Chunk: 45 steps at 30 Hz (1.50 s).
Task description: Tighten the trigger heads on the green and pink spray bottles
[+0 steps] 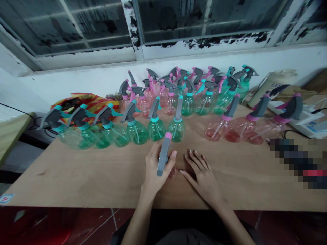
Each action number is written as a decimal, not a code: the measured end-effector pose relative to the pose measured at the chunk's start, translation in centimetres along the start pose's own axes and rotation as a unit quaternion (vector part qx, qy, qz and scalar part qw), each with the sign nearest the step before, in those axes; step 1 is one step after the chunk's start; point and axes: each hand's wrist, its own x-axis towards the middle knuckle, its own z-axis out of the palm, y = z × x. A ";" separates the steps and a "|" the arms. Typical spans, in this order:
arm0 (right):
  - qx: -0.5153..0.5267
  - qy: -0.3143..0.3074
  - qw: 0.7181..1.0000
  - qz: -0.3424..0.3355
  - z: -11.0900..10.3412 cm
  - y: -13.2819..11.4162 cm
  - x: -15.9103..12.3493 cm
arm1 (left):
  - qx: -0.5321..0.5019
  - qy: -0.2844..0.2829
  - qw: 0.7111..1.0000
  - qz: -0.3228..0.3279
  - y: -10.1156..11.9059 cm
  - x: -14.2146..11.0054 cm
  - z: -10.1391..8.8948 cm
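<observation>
My left hand (156, 166) is wrapped round a pink spray bottle (164, 154) with a grey trigger head and pink collar, standing on the wooden table (76, 177). Most of the bottle's body is hidden behind my fingers. My right hand (201, 173) lies flat on the table just right of it, fingers stretched out, holding nothing. Directly behind my hands runs a row of green spray bottles (138, 131) with teal collars. To the right stand three pink spray bottles (238, 127).
Several more pink and green spray bottles (194, 95) crowd the back of the table under the window. A red and yellow bag (87, 102) lies at the back left. A beige jug (270, 85) and white device (306, 122) sit at the right. A blurred patch covers the right edge.
</observation>
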 end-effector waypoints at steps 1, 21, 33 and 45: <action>-0.001 -0.001 1.000 0.000 0.0 0.0 0.0 | -0.002 -0.001 1.000 0.000 0.0 0.0 0.0; 0.010 -0.037 0.999 -0.014 -1.0 0.1 -0.3 | 0.052 0.012 0.998 0.017 1.1 0.7 0.4; 0.142 -0.100 0.984 0.047 -5.4 -1.0 -1.3 | 0.001 -0.012 1.000 0.014 0.2 0.4 1.2; 0.209 0.022 0.976 0.057 -4.5 -5.0 -0.1 | -0.114 -0.108 0.987 0.007 1.1 0.1 2.6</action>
